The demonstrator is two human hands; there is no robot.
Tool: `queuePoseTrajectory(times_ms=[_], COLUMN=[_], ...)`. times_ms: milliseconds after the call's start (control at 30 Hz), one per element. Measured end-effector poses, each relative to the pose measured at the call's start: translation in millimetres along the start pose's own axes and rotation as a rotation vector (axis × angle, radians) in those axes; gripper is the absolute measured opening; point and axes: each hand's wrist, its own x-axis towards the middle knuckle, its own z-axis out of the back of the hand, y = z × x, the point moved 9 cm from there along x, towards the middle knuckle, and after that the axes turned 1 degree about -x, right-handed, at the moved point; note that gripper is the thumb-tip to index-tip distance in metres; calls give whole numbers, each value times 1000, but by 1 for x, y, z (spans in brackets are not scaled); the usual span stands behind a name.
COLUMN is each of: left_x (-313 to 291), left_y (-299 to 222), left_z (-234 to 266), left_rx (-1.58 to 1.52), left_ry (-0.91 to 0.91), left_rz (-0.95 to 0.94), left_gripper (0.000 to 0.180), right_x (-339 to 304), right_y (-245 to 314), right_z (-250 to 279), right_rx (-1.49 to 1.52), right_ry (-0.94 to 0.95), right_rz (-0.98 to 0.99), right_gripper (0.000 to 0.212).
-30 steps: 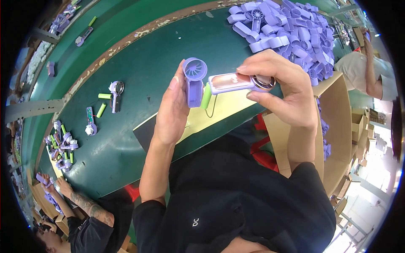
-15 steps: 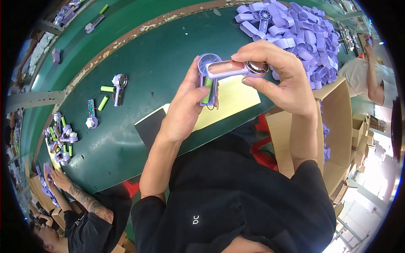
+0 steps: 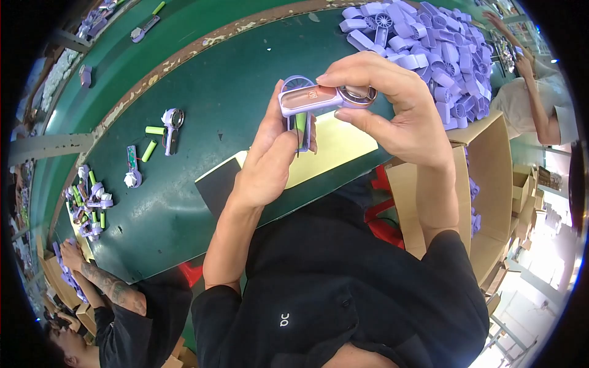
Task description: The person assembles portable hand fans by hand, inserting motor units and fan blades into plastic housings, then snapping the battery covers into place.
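My left hand (image 3: pixel 268 161) is closed round a purple fan housing (image 3: pixel 297 84) with a spoked round head. A green battery cell (image 3: pixel 300 122) lies in its handle, under my left thumb. Between the thumb and fingers of my right hand (image 3: pixel 399 101) is the fan's front half (image 3: pixel 311 98), a purple piece with a copper-coloured shiny panel and a round head. This piece lies sideways across the housing, covering part of its head and the top of the battery. Whether the two halves touch is hard to see.
A yellow sheet (image 3: pixel 339 145) and a black sheet (image 3: pixel 216 186) lie beneath my hands. Purple housings are heaped (image 3: pixel 451 52) at the far right, beside a cardboard box (image 3: pixel 491 178). Wired fan parts (image 3: pixel 173 130) lie left; a co-worker's arm (image 3: pixel 113 285) is at lower left.
My right hand has moved left with the front half, which now covers more of the housing. My left thumb has slid lower along the battery. The co-worker's hands at lower left have shifted.
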Motion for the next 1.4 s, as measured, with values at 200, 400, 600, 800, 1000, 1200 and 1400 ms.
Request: queuePoseTrajectory(times_ms=[200, 400, 600, 800, 1000, 1200, 1400], left_x=[2, -1, 0, 0, 2, 4, 3], left_y=[-8, -16, -12, -10, -10, -18, -22], left_z=[-8, -8, -7, -3, 6, -1, -5], left_rx=[-2, -202, -100, -185, -300, -135, -14], left_ry=[42, -28, -26, -7, -64, -44, -35], left_rz=[-67, -23, 0, -4, -53, -81, -102], left_gripper=[73, 72, 77, 80, 75, 81, 80], right_x=[0, -5, -11, -10, -15, -11, -5], right_y=[-4, -10, -14, -8, -16, -21, -22], right_z=[-7, -4, 1, 0, 7, 4, 6], right_rx=[55, 113, 116, 153, 455, 371, 310], right_ry=[-38, -47, -89, -46, -35, 15, -5], right_rz=[14, -64, -68, -41, -132, -115, -105], right_gripper=[33, 32, 33, 32, 33, 35, 33])
